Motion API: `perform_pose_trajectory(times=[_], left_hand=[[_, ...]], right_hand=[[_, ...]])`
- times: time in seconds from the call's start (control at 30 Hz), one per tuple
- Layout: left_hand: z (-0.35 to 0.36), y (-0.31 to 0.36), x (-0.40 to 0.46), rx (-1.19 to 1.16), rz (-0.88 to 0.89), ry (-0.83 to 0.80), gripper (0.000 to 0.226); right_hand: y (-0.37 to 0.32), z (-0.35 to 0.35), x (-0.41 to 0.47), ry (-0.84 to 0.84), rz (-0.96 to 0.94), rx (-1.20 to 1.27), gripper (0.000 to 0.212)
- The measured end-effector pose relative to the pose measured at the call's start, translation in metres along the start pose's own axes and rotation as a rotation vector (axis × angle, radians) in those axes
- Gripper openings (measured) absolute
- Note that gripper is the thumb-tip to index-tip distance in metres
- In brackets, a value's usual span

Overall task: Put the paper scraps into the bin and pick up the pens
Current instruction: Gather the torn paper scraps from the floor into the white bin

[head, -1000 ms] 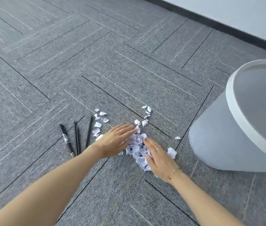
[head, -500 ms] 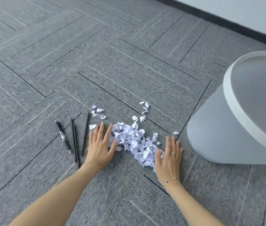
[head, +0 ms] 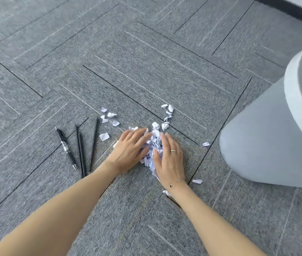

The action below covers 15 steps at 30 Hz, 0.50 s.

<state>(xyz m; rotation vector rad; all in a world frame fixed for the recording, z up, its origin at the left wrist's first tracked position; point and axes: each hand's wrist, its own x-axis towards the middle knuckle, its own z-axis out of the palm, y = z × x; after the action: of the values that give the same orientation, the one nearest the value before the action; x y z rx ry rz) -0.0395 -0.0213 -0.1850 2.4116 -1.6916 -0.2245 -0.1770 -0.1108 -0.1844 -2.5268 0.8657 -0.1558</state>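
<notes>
a: head view first. what have the hands got?

b: i see the left hand [head: 130,149] and the right hand [head: 170,157] both flat-ish on the grey carpet [head: 146,80], palms turned toward each other, pressing a heap of white paper scraps [head: 153,145] between them. fingers are stretched out, not curled round anything, so i'd call it a squeeze from two sides, not a closed hold. the heap shows only in the gap between the hands.

a: any scraps outside the heap?

b: yes. a small cluster of loose scraps [head: 109,117] lies just beyond the left hand, another string of scraps [head: 166,115] beyond the fingertips, one bit [head: 206,144] toward the bin, and two near the right wrist.

a: and the pens?

b: on the carpet left of the left hand, apart from it: a black click pen [head: 66,145] farthest left, then three thin black pens [head: 86,148] lying roughly parallel. nobody is touching them.

a: the bin?

b: the light grey bin [head: 257,141] with a white rim stands at the right edge, near the right hand. i can't see into it from here.
</notes>
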Motion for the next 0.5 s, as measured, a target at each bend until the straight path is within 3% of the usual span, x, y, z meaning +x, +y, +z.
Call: perform_pose_trajectory(times=[0.13, 0.33, 0.5], left_hand=[[0.003, -0.003, 0.003, 0.01, 0.047, 0.135, 0.037], [0.004, -0.004, 0.006, -0.017, 0.156, 0.181, 0.02], [-0.006, -0.004, 0.015, -0.04, 0.184, 0.146, 0.008]], right_hand=[[0.003, 0.004, 0.008, 0.095, -0.04, -0.099, 0.048], [0.004, 0.006, 0.014, 0.223, -0.148, -0.201, 0.026], [0.0, 0.001, 0.028, 0.162, -0.173, -0.254, 0.021]])
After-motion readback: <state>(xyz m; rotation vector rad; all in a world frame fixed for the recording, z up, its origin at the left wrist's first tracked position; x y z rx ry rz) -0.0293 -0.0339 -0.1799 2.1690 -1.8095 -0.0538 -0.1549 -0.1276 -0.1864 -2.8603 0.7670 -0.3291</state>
